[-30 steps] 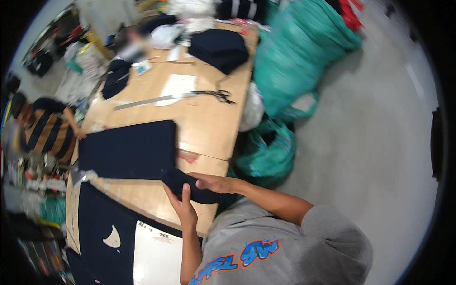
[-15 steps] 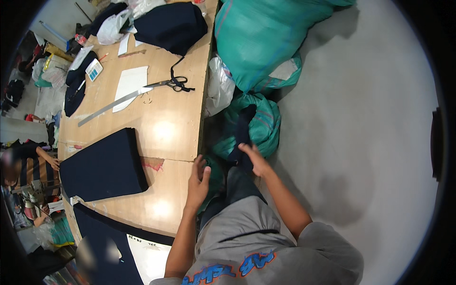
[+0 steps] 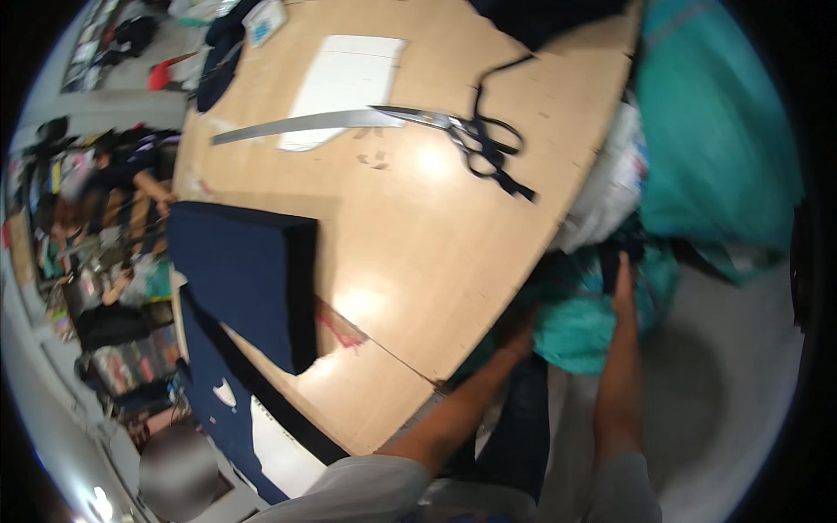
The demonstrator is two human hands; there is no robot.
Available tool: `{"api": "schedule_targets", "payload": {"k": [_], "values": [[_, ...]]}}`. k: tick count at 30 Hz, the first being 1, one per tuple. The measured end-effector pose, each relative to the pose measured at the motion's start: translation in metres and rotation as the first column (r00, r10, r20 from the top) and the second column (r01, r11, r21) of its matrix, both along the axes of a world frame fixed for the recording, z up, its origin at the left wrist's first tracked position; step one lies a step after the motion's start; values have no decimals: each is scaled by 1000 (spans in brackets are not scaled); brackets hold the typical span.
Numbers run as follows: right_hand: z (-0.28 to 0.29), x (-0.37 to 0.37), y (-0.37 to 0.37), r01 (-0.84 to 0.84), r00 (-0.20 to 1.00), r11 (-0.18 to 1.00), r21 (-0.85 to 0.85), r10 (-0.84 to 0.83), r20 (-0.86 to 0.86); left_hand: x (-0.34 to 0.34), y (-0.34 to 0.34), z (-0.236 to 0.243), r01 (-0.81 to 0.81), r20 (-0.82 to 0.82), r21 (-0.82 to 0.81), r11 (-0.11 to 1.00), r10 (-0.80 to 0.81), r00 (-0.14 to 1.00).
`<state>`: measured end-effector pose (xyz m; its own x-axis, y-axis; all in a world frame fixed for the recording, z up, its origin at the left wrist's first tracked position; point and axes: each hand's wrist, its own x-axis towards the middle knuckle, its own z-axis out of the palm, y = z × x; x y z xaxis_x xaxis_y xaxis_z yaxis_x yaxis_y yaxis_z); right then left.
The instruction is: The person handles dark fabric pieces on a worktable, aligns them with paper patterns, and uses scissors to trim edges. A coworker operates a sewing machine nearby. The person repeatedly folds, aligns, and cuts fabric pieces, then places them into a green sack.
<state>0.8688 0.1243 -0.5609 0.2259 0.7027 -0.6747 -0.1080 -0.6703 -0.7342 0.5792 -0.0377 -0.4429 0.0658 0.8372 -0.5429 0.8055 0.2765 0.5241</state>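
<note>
My right hand is down at the green woven bag beside the table, holding a dark fabric piece at its mouth. My left hand reaches low by the bag under the table's edge; its fingers are blurred and hard to make out. On the wooden table lie a thick navy fabric stack, black scissors with dark strips on the handles, a long metal ruler and a white paper pattern.
A large green sack and white plastic bag crowd the table's right side over grey floor. A co-worker is at the left, among cluttered shelves. More navy fabric with white pattern paper covers the near left.
My hands have moved from above the table's edge down and away to the green bag, the dark piece in my right hand. The view has swung, shifting the scene.
</note>
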Motion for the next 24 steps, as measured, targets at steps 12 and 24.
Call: {"api": "schedule_targets", "payload": {"k": [12,24], "values": [[-24,20,-99,-463,640,865,-196,479,601,13,-38,-49,207,67,-219,954,-197,978],[115,62,-165,-210,534,833,-512,536,653,49,-20,55,568,346,-289,771,-469,813]]}}
